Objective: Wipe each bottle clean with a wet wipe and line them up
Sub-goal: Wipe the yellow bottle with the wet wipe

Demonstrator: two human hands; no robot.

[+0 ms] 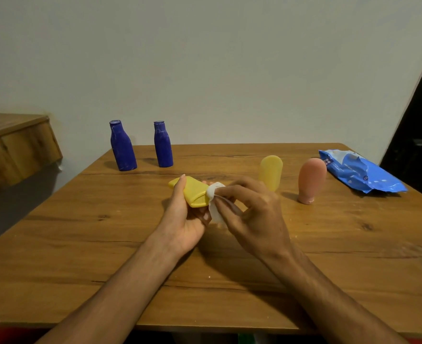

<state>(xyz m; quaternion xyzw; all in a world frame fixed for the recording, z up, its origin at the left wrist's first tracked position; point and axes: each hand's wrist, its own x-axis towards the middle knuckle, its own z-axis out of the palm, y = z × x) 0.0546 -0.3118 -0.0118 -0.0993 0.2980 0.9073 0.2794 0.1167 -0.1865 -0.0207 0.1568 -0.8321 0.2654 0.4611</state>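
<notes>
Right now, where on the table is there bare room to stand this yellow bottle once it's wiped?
Bare wood lies along the back between the right blue bottle and the standing yellow bottle, and at the table's near left. The right side is crowded: pink bottle, wipes pack.

This looks like a room in a home. A wood-grain table (80,244) stands against a plain, pale painted wall (205,58). At nine o'clock a wooden ledge (13,142) in a similar finish juts out, and at three o'clock a dark panel (418,145) edges the view. Household toiletries stand on the table: a blue bottle (123,147) and a second blue bottle (163,145) at eleven o'clock, and a yellow squeeze bottle (270,170), a pink squeeze bottle (311,180) and a blue pack of wet wipes (361,172) toward two o'clock.
</notes>
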